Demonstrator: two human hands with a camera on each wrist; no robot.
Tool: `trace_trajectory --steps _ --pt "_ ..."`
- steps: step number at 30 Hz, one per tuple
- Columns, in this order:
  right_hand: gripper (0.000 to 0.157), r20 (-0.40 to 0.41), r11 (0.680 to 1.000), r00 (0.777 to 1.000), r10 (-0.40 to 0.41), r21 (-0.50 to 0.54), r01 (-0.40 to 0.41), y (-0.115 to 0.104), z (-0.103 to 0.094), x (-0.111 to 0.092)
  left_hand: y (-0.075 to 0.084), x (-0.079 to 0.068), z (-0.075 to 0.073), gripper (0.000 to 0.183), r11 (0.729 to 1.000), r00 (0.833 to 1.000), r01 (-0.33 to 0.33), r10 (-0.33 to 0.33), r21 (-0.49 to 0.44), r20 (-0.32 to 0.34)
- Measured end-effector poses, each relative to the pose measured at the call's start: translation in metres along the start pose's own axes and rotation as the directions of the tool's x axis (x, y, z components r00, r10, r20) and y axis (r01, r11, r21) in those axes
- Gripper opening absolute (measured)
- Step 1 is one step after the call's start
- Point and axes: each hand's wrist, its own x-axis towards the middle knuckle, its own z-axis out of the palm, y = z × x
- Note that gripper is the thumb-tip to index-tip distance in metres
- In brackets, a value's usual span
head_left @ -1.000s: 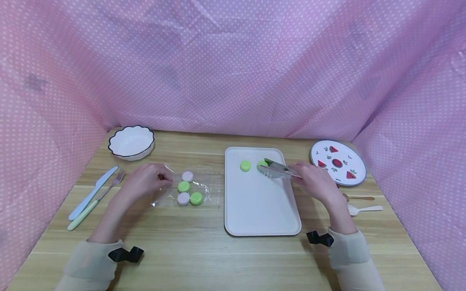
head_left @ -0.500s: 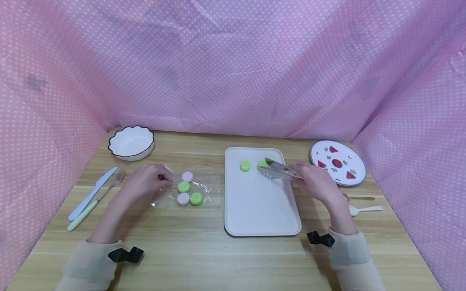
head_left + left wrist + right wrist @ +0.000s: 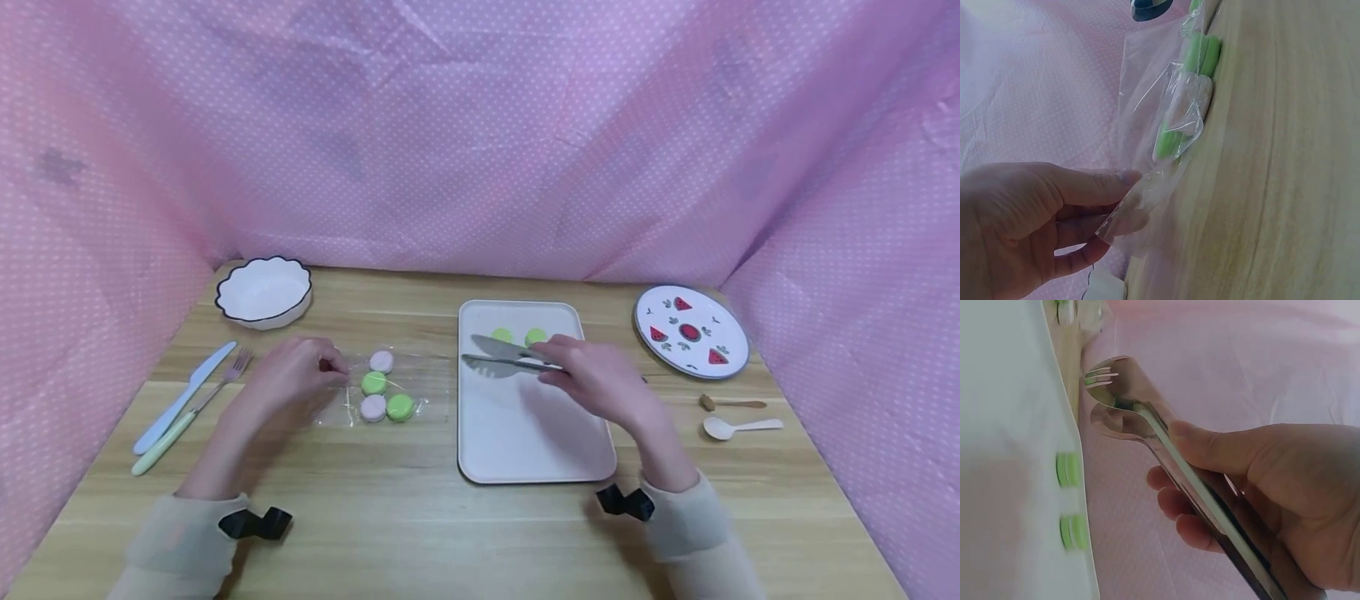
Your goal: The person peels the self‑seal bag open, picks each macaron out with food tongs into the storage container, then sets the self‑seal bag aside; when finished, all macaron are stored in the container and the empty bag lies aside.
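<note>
My left hand [image 3: 288,379] pinches the left edge of a clear plastic bag [image 3: 427,379] between thumb and fingers. Inside the bag are several macarons, including a pale pink one [image 3: 381,362] and a green one [image 3: 400,407]. My right hand [image 3: 600,383] grips metal tongs [image 3: 1175,459] over the white tray [image 3: 536,454]. Their tips point left, slightly apart, and no macaron shows between them in the right wrist view. Two green macarons [image 3: 1068,469] rest side by side near the tray's far edge; in the head view the tongs partly cover the left one.
A scalloped white bowl [image 3: 264,292] stands at the back left. Nearer lie a pale blue knife [image 3: 172,412] and a green-handled fork [image 3: 176,433]. To the right are a watermelon-patterned plate [image 3: 693,354], a small wooden utensil [image 3: 738,404] and a white spoon [image 3: 750,426].
My right hand has moved left with the tongs, away from the right green macaron, which stays on the tray. My left hand keeps its pinch on the bag. The head view has shifted slightly.
</note>
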Motion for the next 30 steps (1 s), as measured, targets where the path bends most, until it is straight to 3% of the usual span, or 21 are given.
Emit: trace_trajectory --steps 6,15,22,30 --pt "0.032 0.045 0.999 0.998 -0.032 -0.006 0.032 -0.026 0.009 0.017 -0.001 -0.001 0.0 0.008 1.0 1.0 0.018 -0.018 0.007 0.014" --pt "0.028 0.086 0.996 0.993 -0.084 -0.025 0.086 -0.046 0.019 0.028 -0.001 0.001 0.001 0.01 0.999 0.999 0.03 -0.03 0.015 0.022" --pt "0.019 0.095 0.992 0.989 -0.116 -0.047 0.121 -0.053 0.025 0.033 0.0 0.0 0.001 0.008 1.0 1.0 0.018 -0.018 0.007 0.003" --pt "0.021 0.119 0.985 0.978 -0.17 0.015 0.17 -0.053 0.029 0.034 0.006 -0.001 -0.001 0.007 1.0 1.0 -0.013 0.013 -0.014 -0.017"
